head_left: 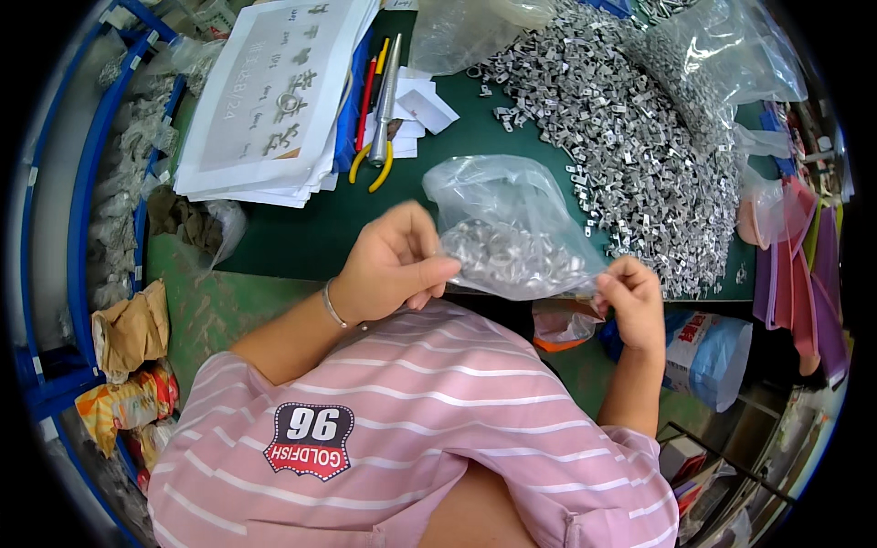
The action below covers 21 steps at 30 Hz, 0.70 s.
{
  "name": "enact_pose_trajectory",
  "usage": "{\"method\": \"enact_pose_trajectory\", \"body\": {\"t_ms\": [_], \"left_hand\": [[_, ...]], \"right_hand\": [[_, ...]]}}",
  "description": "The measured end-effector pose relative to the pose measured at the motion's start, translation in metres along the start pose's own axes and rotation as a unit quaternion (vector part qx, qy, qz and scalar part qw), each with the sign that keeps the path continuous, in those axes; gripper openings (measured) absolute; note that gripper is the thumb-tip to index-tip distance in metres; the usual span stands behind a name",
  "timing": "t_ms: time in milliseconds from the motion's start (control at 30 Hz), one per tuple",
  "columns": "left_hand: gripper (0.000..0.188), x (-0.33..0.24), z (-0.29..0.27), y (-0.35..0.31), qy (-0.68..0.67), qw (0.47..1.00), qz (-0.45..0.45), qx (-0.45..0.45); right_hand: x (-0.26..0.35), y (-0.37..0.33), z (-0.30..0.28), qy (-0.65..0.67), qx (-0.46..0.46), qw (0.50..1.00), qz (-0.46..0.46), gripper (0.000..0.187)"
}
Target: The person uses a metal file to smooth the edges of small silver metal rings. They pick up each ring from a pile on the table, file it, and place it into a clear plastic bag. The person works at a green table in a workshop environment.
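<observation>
Between my hands, at the near edge of the green table, is a clear plastic bag (498, 183) with small shiny metal parts (516, 256) gathered in its lower portion. My left hand (397, 260) pinches the bag's left corner between thumb and fingers. At the opposite corner, my right hand (630, 297) is closed on the plastic too. A large heap of small metal brackets (639, 173) spreads over the table just beyond and to the right of the bag.
A stack of printed sheets (265, 100) lies at the back left. Beside it are yellow-handled pliers (372, 164), a red pen (367, 100) and paper slips (425, 105). Blue shelving (78, 183) stands at the left. Another plastic bag (731, 55) lies over the heap.
</observation>
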<state>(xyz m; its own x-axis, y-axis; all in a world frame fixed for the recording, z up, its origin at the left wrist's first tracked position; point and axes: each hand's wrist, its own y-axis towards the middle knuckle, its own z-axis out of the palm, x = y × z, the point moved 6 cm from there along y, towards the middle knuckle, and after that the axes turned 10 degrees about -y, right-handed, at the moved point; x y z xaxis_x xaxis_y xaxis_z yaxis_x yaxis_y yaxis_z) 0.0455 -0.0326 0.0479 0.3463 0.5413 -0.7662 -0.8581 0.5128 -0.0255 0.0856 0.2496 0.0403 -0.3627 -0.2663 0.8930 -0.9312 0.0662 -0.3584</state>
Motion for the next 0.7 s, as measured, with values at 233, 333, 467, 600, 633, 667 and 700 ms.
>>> {"method": "enact_pose_trajectory", "body": {"t_ms": [233,333,467,600,633,667,700], "left_hand": [[0.027,-0.024,0.000,0.028,-0.104,0.988,0.028,-0.110],[0.027,-0.036,0.002,0.037,-0.084,0.985,0.063,-0.136],[0.022,-0.041,-0.013,0.059,-0.163,0.966,0.107,-0.166],[0.035,-0.045,-0.017,0.067,0.018,0.961,0.232,-0.148],[0.041,-0.044,-0.015,0.067,0.118,0.939,0.284,-0.154],[0.051,-0.044,-0.025,0.062,0.338,0.854,0.356,-0.174],[0.048,-0.033,-0.030,0.066,0.398,0.830,0.348,-0.176]], "right_hand": [[0.029,0.032,-0.013,0.140,-0.040,0.989,-0.038,0.013],[0.039,0.050,-0.016,0.238,0.010,0.966,-0.098,0.008],[0.046,0.067,-0.003,0.228,-0.093,0.949,-0.194,0.064],[0.027,0.080,0.044,-0.198,-0.119,0.935,-0.270,0.081],[0.025,0.082,0.048,-0.135,-0.148,0.935,-0.293,0.063],[0.029,0.085,0.051,-0.103,-0.153,0.933,-0.310,0.051],[0.033,0.087,0.054,-0.071,-0.160,0.929,-0.325,0.040]]}}
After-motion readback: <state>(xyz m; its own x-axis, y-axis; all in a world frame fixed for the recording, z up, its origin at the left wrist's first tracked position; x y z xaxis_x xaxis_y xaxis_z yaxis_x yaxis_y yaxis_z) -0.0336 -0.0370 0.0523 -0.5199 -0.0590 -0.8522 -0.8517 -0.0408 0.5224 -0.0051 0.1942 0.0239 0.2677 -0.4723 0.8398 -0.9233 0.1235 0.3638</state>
